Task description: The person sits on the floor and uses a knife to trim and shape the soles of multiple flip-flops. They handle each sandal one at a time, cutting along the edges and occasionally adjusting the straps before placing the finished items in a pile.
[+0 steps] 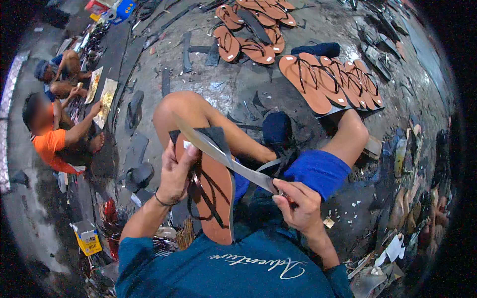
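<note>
Here we have a brown sandal (pixel 221 184) — our left hand (pixel 176 173), fingers clasping its left edge; our right hand (pixel 301 204), to its right, fingers gripping a knife (pixel 229 160) slanted over it.

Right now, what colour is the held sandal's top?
The sandal's top is reddish brown; head view shows it best.

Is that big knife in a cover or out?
Out: no cover shows on the knife; bare, shiny metal sticks out from the right hand.
</note>
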The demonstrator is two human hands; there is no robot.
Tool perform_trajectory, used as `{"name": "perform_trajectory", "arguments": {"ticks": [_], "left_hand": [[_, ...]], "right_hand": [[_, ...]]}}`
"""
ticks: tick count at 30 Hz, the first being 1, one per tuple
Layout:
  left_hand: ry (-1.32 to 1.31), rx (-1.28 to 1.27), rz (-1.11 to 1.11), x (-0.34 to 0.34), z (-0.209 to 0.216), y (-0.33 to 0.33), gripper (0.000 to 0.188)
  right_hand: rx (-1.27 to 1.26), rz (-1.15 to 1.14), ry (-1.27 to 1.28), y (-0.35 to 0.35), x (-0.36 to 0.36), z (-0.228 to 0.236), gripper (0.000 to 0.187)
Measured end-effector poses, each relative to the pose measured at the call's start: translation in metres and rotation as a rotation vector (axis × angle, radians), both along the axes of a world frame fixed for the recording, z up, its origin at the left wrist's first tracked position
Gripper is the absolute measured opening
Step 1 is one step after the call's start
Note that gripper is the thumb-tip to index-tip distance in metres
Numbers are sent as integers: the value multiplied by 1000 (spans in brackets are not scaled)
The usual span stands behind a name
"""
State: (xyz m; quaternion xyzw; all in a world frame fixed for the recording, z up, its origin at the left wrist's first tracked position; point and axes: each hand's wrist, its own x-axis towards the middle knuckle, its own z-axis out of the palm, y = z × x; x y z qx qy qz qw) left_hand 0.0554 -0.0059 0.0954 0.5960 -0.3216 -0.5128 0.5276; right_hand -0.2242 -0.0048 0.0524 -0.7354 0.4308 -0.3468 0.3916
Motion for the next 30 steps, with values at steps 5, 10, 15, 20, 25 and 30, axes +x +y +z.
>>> {"name": "perform_trajectory", "arguments": {"ticks": [5, 10, 15, 20, 25, 30], "left_hand": [[-60, -51, -230, -5, 3, -2, 40], [-49, -26, -351, -20, 9, -14, 38], [6, 20, -398, -27, 16, -18, 40], [-124, -82, -561, -56, 41, -23, 60], [-318, -465, 494, -9, 48, -59, 47], [491, 80, 120, -69, -24, -37, 21]], "right_hand": [[103, 126, 20, -42, 0, 48, 27], [-90, 140, -65, -68, 6, 52, 26], [36, 293, -66, -103, 11, 76, 20], [42, 211, -45, -120, 24, 59, 26], [314, -273, -391, -107, -33, 28, 32], [270, -454, -264, -45, -39, -9, 30]]}}
